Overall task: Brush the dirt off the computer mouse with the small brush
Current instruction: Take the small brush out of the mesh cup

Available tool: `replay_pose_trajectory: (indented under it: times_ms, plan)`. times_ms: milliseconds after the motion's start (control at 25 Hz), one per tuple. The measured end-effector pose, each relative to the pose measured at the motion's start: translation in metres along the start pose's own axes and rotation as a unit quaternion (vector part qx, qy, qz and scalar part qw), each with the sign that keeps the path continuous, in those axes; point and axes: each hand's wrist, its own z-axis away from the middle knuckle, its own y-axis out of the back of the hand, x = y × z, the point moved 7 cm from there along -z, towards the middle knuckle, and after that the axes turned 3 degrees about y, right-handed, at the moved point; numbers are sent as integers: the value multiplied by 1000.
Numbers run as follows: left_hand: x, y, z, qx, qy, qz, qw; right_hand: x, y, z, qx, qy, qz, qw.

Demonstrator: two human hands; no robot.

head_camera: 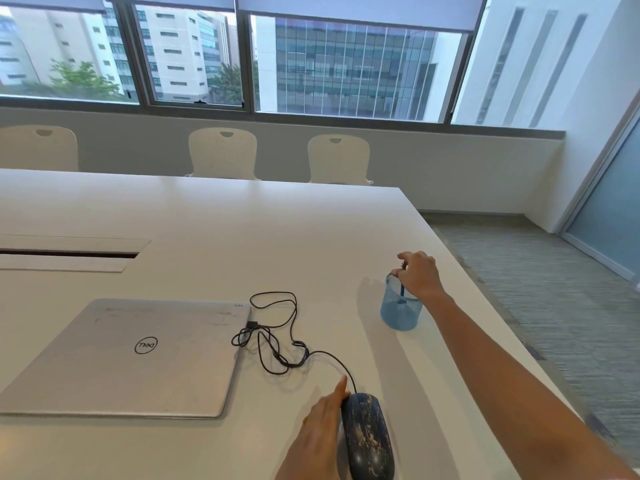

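A dark computer mouse (369, 438), speckled with pale dirt, lies on the white table (214, 216) near its front edge. My left hand (320, 434) rests against the mouse's left side with straight fingers. At the table's right, my right hand (419, 273) is over a blue mesh cup (401, 311) and pinches the top of the small brush (402, 288), whose dark handle stands inside the cup. The brush's bristles are hidden by my fingers.
A closed silver laptop (121, 355) lies left of the mouse. The mouse's black cable (277, 341) loops between them. A cable slot (69, 254) is set into the table at the left. The table's right edge runs close past the cup. White chairs (223, 152) stand behind.
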Motion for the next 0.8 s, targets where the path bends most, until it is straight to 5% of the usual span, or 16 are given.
replay_pose_trajectory:
  times_ms: [360, 800]
  plan:
    - [-1, -3, -11, -1, -3, -21, 1000, -1, 11, 9, 28, 12, 16, 999]
    - [6, -4, 10, -27, -48, 14, 998, 0, 43, 27, 127, -25, -157, 979]
